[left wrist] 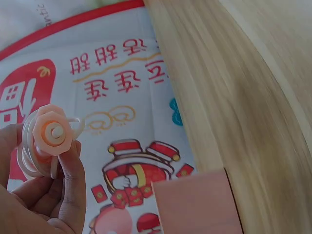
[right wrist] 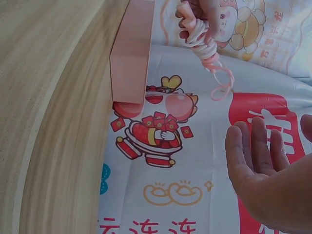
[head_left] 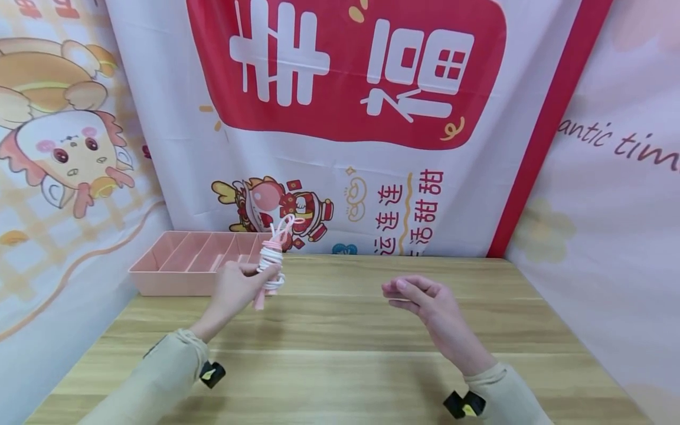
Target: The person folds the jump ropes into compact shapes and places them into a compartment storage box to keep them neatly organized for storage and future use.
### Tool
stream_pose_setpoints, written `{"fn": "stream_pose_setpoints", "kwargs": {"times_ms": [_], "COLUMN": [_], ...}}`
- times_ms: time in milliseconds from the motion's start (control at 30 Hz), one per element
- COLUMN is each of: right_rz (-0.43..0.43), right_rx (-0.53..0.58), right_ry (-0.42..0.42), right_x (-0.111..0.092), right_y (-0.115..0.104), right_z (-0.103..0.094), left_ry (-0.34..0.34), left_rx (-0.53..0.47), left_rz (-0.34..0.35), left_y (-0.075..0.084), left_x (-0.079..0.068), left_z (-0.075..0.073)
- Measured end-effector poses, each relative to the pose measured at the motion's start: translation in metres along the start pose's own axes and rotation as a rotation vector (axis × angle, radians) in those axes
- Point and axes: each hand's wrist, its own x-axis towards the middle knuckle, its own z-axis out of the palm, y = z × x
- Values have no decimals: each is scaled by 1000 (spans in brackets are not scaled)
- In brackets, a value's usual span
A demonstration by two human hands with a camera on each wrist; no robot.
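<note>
A bundled jump rope (head_left: 272, 258) with pink handles and white cord wound round them is held up above the table by my left hand (head_left: 239, 288), thumb and fingers pinching its lower part. Loose loops of cord stick out at the top. The left wrist view looks at the faceted pink end of a handle (left wrist: 48, 134), with fingers curled about the bundle. Over the table's right side, my right hand (head_left: 432, 313) hovers with nothing in it, its fingers loosely bent, as the right wrist view also shows.
A pink divided box (head_left: 175, 284) stands at the table's back left, just behind the left hand. The wooden table (head_left: 340, 366) meets printed cloth hangings (head_left: 340, 159) at its back and sides.
</note>
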Motion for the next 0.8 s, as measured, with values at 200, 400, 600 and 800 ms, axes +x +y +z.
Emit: {"fn": "stream_pose_setpoints", "kwargs": {"times_ms": [200,400,600,800], "right_rz": [18,18,26,39], "right_rx": [4,3,-4,-3], "right_ry": [1,-1,10,22], "right_x": [-2,-1,0,-1], "right_y": [1,1,0,1], "right_z": [-1,1,1,2], "left_ry": [20,76,58,22], "left_rx": [87,197,326,378], "left_rz": [-20,30,-40,-69], "left_y": [-23,-35,-36,-35], "left_x": [4,13,24,37], "left_z": [-8,-22,-30,-30]}}
